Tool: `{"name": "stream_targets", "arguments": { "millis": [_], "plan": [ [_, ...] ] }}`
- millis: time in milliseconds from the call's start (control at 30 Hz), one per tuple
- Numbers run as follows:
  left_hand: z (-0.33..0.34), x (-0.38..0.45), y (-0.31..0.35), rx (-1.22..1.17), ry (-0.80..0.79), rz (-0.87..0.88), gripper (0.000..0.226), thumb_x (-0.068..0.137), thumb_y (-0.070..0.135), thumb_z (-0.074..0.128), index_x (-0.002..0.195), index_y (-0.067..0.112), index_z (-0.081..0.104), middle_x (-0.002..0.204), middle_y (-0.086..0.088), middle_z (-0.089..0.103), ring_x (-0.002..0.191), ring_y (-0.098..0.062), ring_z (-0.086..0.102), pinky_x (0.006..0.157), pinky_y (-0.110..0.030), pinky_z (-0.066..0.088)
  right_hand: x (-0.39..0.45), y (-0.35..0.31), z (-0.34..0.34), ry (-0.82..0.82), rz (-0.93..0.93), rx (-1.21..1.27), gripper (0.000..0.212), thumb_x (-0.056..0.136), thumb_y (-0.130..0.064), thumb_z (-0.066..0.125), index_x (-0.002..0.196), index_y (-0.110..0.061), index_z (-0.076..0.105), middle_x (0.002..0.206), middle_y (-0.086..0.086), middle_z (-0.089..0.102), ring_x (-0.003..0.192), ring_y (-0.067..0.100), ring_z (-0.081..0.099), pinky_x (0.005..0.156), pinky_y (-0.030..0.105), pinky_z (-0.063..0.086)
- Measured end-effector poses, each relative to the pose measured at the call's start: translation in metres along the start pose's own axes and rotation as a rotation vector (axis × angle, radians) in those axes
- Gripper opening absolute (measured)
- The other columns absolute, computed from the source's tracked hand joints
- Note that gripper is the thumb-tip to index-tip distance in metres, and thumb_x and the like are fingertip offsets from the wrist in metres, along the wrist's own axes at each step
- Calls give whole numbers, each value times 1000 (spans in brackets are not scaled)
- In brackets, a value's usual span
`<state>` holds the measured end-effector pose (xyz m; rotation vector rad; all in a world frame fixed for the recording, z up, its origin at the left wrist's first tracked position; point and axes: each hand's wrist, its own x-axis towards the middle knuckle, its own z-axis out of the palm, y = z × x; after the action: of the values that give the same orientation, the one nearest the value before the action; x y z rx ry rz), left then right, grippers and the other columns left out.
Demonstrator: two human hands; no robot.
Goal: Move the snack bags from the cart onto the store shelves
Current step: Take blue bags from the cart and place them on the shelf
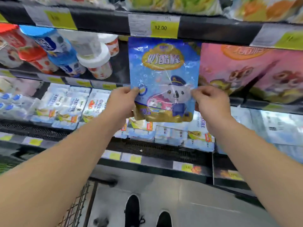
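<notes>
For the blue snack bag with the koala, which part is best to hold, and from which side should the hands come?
Hold the blue snack bag by its two side edges, low down, one hand from each side. It is flat, thin and upright, so pinched edges keep it from folding. The left hand and right hand already pinch it that way.

The snack bag (164, 79) is blue with a gold band, a grey koala in navy uniform; the neighbouring bag (250, 71) is pink; the price tag (162, 27) is yellow.
</notes>
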<state>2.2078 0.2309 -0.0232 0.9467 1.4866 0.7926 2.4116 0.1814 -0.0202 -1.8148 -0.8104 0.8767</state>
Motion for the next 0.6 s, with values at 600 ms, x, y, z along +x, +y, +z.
{"name": "stream_targets", "arguments": {
  "millis": [600],
  "plan": [
    [6, 100, 40, 127, -29, 224, 30, 76, 45, 62, 66, 18, 72, 60, -1, 66, 64, -22, 58, 75, -42, 57, 30, -37, 56, 337, 63, 305, 18, 82, -7, 60, 81, -24, 66, 79, 0, 72, 69, 14, 71, 57, 23, 53]
  ]
}}
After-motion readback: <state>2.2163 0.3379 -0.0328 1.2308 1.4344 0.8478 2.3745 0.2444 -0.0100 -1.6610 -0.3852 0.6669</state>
